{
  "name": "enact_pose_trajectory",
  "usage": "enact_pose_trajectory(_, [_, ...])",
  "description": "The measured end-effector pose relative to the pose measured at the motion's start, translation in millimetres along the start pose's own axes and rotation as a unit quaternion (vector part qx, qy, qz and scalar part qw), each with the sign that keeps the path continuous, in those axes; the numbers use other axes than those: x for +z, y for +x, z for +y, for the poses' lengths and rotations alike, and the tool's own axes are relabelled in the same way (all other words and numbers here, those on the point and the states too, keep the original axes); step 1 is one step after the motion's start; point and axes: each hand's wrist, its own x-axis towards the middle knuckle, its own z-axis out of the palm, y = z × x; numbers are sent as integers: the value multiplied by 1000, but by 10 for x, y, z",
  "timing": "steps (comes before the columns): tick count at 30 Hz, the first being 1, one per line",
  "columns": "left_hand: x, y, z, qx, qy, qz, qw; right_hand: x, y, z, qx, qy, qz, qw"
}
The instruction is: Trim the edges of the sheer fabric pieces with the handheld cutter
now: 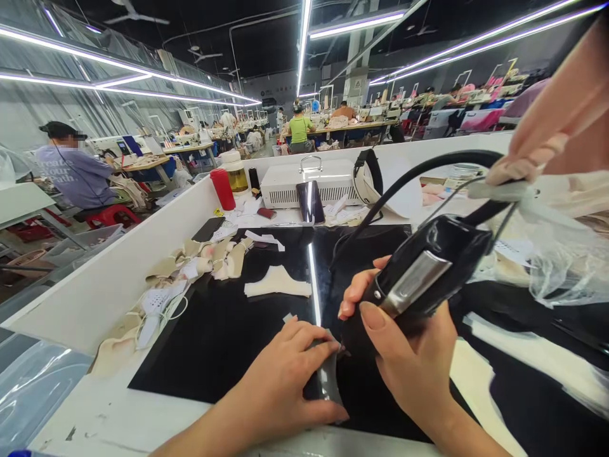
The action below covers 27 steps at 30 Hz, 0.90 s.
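Observation:
My right hand (404, 343) wraps round a black corded hand tool (428, 266) with a shiny metal lever along its side. The tool tilts downward toward the left, and its lower end is hidden behind my fingers. Lower left of it, my left hand (295, 374) grips a small grey translucent piece (328, 374) against the black mat (228, 336), fingers at its far end and thumb at its near edge. What the tool's tip touches cannot be made out. A cream cut fabric piece (277, 282) lies flat on the mat beyond my left hand.
Beige fabric pieces (228, 257) are heaped along the left. A white vented box (285, 187), a phone (311, 202) and a red cup (222, 189) stand at the back. The tool's black cable (404, 181) arches overhead. Clear plastic (561, 260) and fabric lie right. People sit at sewing tables beyond.

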Motion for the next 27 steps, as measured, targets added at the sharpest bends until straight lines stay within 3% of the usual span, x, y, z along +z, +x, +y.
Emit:
enact_pose_trajectory(8, [-1, -18, -50, 4, -10, -1, 1000, 33, 1, 19, 6, 9, 24, 1000])
enact_pose_trajectory(27, [6, -10, -31, 11, -12, 6, 1000, -11, -122, -82, 34, 22, -1, 999])
